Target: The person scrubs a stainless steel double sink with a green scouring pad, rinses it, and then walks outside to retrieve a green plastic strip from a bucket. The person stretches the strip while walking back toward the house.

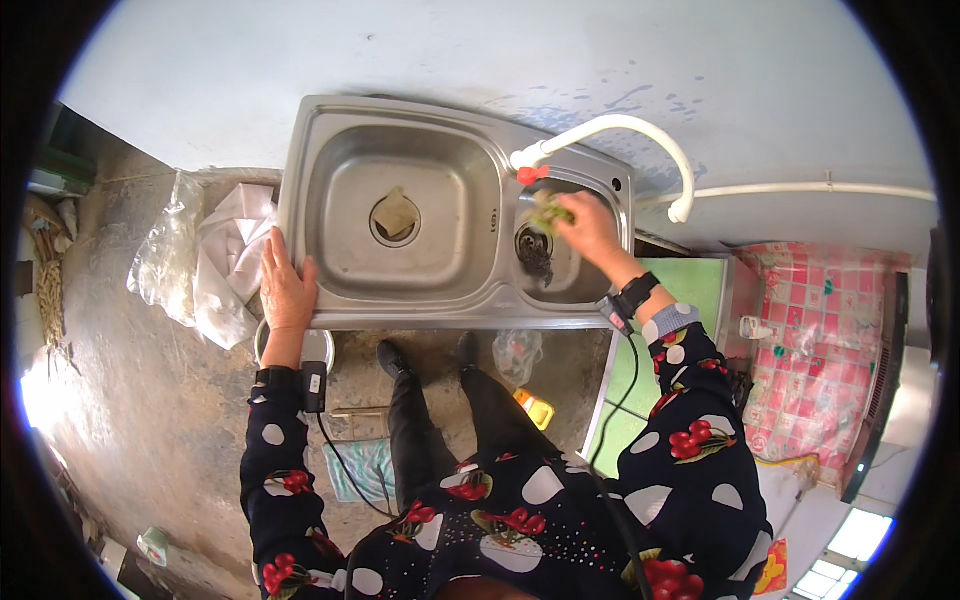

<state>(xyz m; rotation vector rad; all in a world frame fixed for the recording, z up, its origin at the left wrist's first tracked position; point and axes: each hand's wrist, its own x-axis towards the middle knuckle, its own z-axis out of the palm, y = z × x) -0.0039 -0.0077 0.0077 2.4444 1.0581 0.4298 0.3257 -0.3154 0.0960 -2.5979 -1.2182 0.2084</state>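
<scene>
A stainless steel double sink (400, 318) stands against the wall, with a larger left bowl and a smaller right one. My left hand (287, 290) rests at its front left edge, fingers stretched out and holding nothing. Over the small bowl (570, 283), my right hand (590, 228) is closed on a crumpled yellow-green piece (546, 212); whether it is a scrubber or a cloth I cannot make out. Below it, dark wet residue (537, 255) lies at that bowl's drain. A pale tan scrap (397, 212) covers part of the left drain.
A white curved faucet (660, 140) with a red handle (532, 175) arches above the small bowl. Cables hang from both wrists. Left of the sink is white plastic sheeting (230, 250). To the right stand a green cabinet (690, 290) and a surface with a red-checked cover (810, 370).
</scene>
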